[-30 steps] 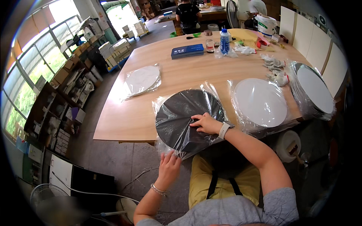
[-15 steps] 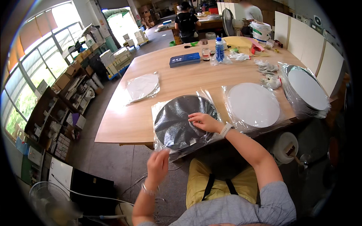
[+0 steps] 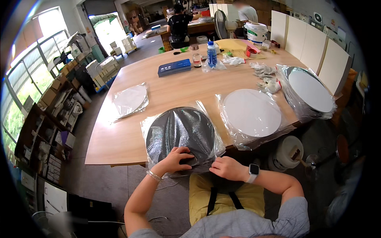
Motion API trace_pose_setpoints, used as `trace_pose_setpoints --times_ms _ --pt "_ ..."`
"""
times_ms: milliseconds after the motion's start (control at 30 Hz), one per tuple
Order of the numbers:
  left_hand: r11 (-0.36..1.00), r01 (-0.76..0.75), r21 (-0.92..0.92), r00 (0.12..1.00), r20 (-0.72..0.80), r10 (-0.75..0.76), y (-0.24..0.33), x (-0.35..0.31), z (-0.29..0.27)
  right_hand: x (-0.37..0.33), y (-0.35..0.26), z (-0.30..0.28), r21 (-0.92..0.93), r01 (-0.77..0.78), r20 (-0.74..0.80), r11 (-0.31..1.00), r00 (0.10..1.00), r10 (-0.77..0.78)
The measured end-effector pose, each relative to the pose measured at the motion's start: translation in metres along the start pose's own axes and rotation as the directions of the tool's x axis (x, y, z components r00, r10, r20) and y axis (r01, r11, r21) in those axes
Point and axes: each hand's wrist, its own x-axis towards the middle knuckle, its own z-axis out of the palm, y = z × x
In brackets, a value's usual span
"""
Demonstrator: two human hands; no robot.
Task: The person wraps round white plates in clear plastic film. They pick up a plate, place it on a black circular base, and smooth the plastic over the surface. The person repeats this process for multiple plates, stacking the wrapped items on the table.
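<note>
A round dark disc in a clear plastic bag lies at the table's near edge, in front of me. My left hand rests on the bag near the disc's near rim, its fingers bent and the thumb apart. At the bag's near right corner, my right hand is closed, fingertips pinching the plastic edge. Right of it lies a white round disc, also bagged. Farther right a stack of bagged discs stands by the table's edge. Another bagged white disc is at the left.
On the wooden table are a blue box, a blue bottle, a glass jar, work gloves and a white bucket. Another bucket stands below at the right. Two people are farther back.
My left hand has come up onto the bag's near edge. The right hand has moved from above the disc down to the bag's near right corner. The view has shifted right.
</note>
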Motion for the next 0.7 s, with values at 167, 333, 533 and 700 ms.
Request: trace_pose_setpoints --times_ms 167,333,533,700 --pt "0.995 0.029 0.092 1.000 0.008 -0.030 0.016 0.002 -0.001 0.029 0.017 -0.018 0.000 -0.067 -0.279 0.998 0.958 0.065" --pt "0.987 0.031 0.160 0.994 -0.112 -0.013 0.016 -0.003 0.006 -0.055 -0.024 -0.030 0.036 -0.239 0.420 0.970 0.885 0.202" --pt "0.991 0.023 0.130 0.985 -0.174 0.000 0.025 -0.001 0.008 0.004 -0.002 -0.014 0.314 -0.135 -0.195 0.940 0.960 0.203" --pt "0.999 -0.004 0.034 0.972 -0.233 0.012 0.020 -0.010 0.014 -0.013 -0.006 0.051 0.342 -0.352 -0.071 0.871 0.915 0.398"
